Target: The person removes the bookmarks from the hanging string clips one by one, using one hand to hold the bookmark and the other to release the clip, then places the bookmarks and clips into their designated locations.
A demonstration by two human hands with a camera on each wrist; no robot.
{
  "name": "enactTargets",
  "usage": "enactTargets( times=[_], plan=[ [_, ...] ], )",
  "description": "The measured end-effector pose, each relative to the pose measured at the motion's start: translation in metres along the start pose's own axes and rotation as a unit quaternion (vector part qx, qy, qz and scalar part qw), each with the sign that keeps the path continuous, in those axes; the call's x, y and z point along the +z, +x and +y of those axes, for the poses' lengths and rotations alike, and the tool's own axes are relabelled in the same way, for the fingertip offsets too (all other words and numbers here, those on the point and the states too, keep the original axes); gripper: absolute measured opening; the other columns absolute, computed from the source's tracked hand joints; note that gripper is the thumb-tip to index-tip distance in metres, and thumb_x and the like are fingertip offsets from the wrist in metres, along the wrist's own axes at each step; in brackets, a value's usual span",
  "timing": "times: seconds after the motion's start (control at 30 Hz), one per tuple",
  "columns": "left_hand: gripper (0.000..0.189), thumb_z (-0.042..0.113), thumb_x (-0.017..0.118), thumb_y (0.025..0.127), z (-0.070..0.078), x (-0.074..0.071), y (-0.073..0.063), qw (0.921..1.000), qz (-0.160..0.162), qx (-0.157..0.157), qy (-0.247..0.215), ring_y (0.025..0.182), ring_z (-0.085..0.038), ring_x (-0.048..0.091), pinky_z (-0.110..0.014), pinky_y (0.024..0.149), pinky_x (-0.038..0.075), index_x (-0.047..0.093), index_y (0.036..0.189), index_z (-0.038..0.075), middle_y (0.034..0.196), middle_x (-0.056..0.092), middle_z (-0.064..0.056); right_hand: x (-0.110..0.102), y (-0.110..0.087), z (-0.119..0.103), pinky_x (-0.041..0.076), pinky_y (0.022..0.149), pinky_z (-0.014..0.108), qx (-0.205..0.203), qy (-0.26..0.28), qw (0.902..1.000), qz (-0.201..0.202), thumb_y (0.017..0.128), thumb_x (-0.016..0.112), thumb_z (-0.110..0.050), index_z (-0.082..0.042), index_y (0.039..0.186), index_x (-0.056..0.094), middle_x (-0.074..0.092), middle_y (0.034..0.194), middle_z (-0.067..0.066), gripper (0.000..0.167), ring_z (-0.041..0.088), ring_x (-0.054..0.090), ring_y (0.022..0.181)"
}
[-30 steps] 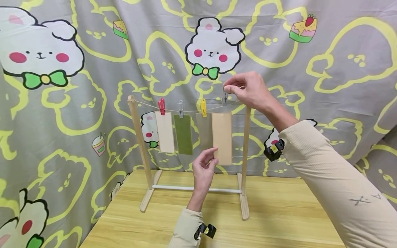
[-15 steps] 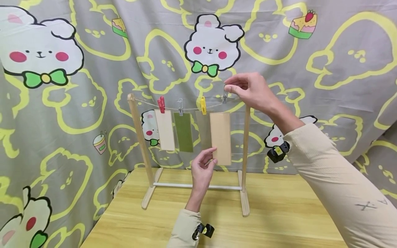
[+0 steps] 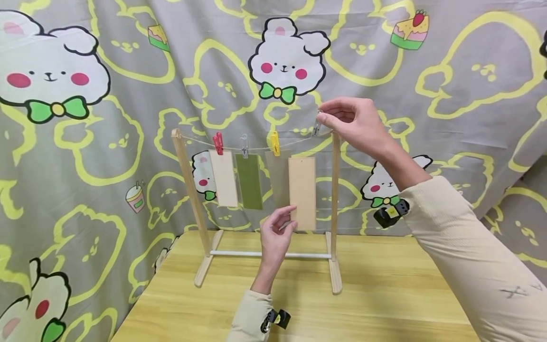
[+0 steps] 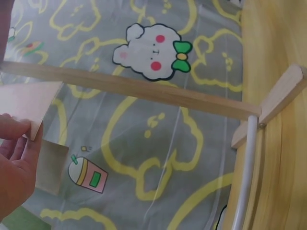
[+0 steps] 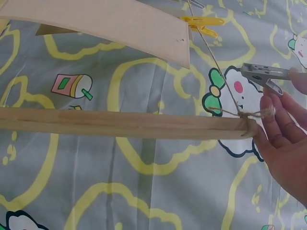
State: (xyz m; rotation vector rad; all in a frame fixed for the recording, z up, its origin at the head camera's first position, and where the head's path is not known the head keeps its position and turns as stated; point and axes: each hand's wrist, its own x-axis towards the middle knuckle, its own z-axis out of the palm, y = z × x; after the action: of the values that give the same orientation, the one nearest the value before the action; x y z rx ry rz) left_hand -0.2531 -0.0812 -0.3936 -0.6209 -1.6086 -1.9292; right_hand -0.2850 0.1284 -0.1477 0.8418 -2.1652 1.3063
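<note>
My left hand (image 3: 275, 237) pinches a tan card (image 3: 302, 190) by its lower left edge, holding it upright below the string (image 3: 256, 150). A small hole shows near the card's top in the right wrist view. My right hand (image 3: 359, 124) is raised at the right post's top, pinching a grey clothespin (image 5: 266, 74) between thumb and fingers. In the right wrist view the clothespin is beside the string, apart from it. Left of the tan card, a red clothespin (image 3: 218, 143), a clear-grey clothespin (image 3: 244, 147) and a yellow clothespin (image 3: 275, 144) sit on the string.
Hanging from the string are a cream card (image 3: 223, 178), a green card (image 3: 249, 181) and a grey-brown card (image 3: 278, 175). The wooden stand (image 3: 334, 204) with its white crossbar (image 3: 239, 253) stands on a wood-grain table (image 3: 384, 285). A patterned curtain (image 3: 363, 61) hangs behind.
My right hand has moved slightly right with the grey clothespin. The tan card has dropped slightly relative to the string and still stays in my left hand.
</note>
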Motion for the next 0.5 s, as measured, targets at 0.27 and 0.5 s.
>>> enactTargets(
  times=[0.27,0.5],
  plan=[
    [0.038,-0.025,0.065,0.083,-0.001,-0.001,0.000,0.9999,-0.006,-0.009,0.005,0.096,-0.015,0.069,-0.023,0.080,0.060,0.070,0.116,-0.008,0.118,0.070,-0.024,-0.010,-0.010,0.009,0.055,0.087,0.019,0.000,0.019,0.9996,0.022,0.096,0.074,-0.025,-0.005,0.125,0.072,0.075,0.110,0.003,0.035,0.016,0.070,0.099],
    [0.038,-0.024,0.066,0.083,0.000,-0.004,-0.004,0.9997,-0.017,-0.013,0.009,0.095,-0.014,0.068,-0.023,0.081,0.060,0.070,0.117,-0.009,0.120,0.069,-0.025,-0.017,-0.023,0.015,0.052,0.082,0.020,0.003,0.030,0.9986,0.044,0.095,0.076,-0.024,-0.011,0.122,0.075,0.075,0.109,-0.001,0.030,0.012,0.069,0.100]
  ],
)
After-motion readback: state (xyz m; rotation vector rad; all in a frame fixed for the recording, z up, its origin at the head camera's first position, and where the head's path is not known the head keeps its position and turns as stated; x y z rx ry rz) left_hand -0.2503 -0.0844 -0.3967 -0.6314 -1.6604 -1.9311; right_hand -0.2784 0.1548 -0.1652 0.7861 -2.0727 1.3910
